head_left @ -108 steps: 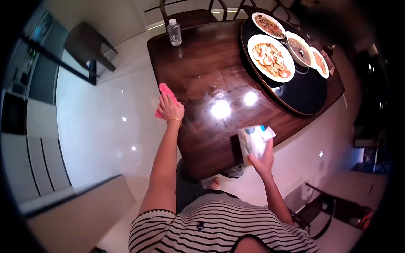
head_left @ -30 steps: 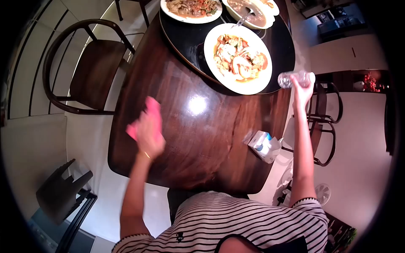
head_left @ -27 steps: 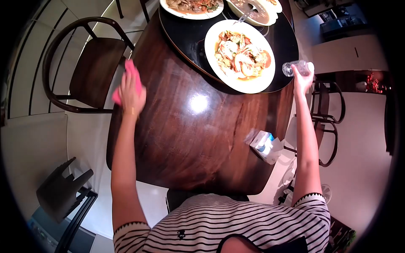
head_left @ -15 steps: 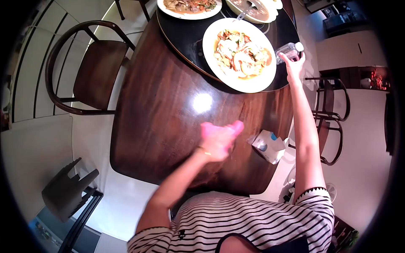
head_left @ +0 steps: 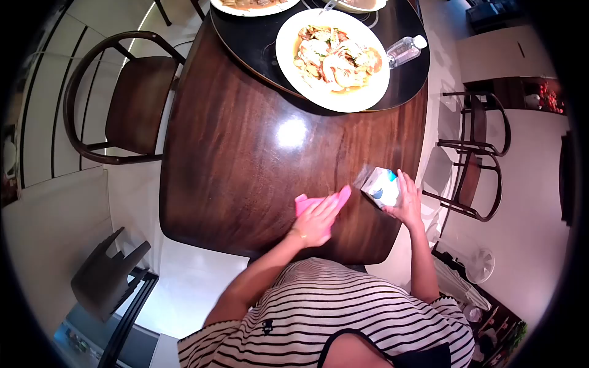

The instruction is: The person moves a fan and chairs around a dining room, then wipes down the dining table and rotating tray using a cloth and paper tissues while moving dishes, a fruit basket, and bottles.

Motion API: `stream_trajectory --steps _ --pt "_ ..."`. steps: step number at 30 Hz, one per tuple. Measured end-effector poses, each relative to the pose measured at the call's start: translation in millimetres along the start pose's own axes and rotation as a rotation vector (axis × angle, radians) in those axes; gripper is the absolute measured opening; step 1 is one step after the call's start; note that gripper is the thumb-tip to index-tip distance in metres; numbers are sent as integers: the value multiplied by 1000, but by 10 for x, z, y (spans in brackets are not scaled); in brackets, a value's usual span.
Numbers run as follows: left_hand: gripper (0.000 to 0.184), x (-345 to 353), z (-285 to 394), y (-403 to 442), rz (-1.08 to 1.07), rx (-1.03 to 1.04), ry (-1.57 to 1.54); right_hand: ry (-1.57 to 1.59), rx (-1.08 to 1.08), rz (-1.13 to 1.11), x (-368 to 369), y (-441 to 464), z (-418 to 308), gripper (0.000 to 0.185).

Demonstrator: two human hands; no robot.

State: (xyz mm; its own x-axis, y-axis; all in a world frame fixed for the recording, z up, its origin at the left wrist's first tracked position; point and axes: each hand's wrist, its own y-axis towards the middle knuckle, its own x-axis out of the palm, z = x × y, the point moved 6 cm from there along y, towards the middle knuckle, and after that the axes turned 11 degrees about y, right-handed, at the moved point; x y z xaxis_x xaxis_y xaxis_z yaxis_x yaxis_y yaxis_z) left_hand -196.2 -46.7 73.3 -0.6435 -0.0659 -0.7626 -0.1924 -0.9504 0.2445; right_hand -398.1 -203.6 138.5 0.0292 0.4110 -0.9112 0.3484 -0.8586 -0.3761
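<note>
My left hand [head_left: 316, 223] presses on a pink cloth [head_left: 309, 205] against the brown wooden table [head_left: 233, 178], its fingers over the cloth and part of the cloth showing on both sides. To the right, my right hand [head_left: 407, 203] is closed around the near side of a white and blue pack of tissues [head_left: 381, 186] by the table's right edge. Clear plastic wrap sticks out from the pack's left end.
A black turntable [head_left: 245, 46] carries a large white plate [head_left: 288, 64] of food, a clear bottle [head_left: 405, 52] with a white cap and other dishes. Dark wooden chairs stand to the left [head_left: 140, 104] and right [head_left: 472, 178]. A grey stool [head_left: 110, 276] is at lower left.
My right hand has let go of the bottle on the turntable and come back to grip the tissue pack. My left hand stays on the pink cloth, slightly shifted.
</note>
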Motion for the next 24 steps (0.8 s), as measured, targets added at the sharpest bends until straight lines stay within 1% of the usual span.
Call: stream_trajectory --steps 1,2,3,4,5,6,7,8,9,10,11,12,13,15,16,17,18,19,20,21,22,23,24 --pt "87 -348 -211 -15 -169 -99 50 7 -9 -5 131 37 118 117" --pt "86 -701 -420 -52 -344 -187 117 141 -55 -7 277 73 271 118" --pt "72 -1114 -801 -112 -218 -287 239 277 -93 -11 379 65 345 119" --pt "58 -1529 -1180 -188 -98 -399 344 193 -103 13 326 35 280 121" --pt "46 -1765 -1706 -370 94 -541 400 195 -96 2 287 -55 199 121" --pt "47 -1926 -2177 -561 341 -533 472 136 -84 12 225 -98 114 120" --pt "52 -2041 -2337 -485 483 -453 824 77 -80 32 194 -69 63 119" --pt "58 -1968 -2518 -292 515 -537 807 76 -95 70 243 -91 64 116" --pt "64 -1840 -2555 -118 535 -630 792 75 -111 52 345 -119 99 116" --pt "72 -1684 -2397 267 422 -782 498 103 -106 88 403 -104 174 116" --pt "77 -1310 -2274 603 408 -645 594 127 -99 132 416 -70 214 115" --pt "78 -900 -2127 932 240 -523 483 115 -106 153 400 -86 206 114" --pt "79 -551 -1831 1179 122 -447 528 98 -92 162 361 -142 180 114" --pt "77 -138 -1177 1456 -11 -445 379 132 -42 230 199 -262 156 112" --pt "79 -95 -730 1502 -161 -402 371 141 -21 287 141 -337 221 111" --pt "81 88 -426 1319 -138 -294 315 130 -17 298 99 -415 287 111" --pt "83 263 -116 1130 -122 -185 259 190 29 346 50 -487 392 111" --pt "86 578 -2 861 61 -5 151 257 76 390 30 -565 503 111" --pt "86 334 8 740 -38 -47 149 253 81 415 22 -635 629 110" --pt "87 -120 -30 613 -140 -93 148 261 83 421 -8 -719 734 110" --pt "82 -422 -232 515 -256 -280 218 305 111 400 -22 -786 849 109" --pt "74 -653 -553 195 99 -181 268 353 139 386 -20 -819 952 108" --pt "76 -1080 -896 10 -58 -396 517 352 200 370 14 -882 1069 107"
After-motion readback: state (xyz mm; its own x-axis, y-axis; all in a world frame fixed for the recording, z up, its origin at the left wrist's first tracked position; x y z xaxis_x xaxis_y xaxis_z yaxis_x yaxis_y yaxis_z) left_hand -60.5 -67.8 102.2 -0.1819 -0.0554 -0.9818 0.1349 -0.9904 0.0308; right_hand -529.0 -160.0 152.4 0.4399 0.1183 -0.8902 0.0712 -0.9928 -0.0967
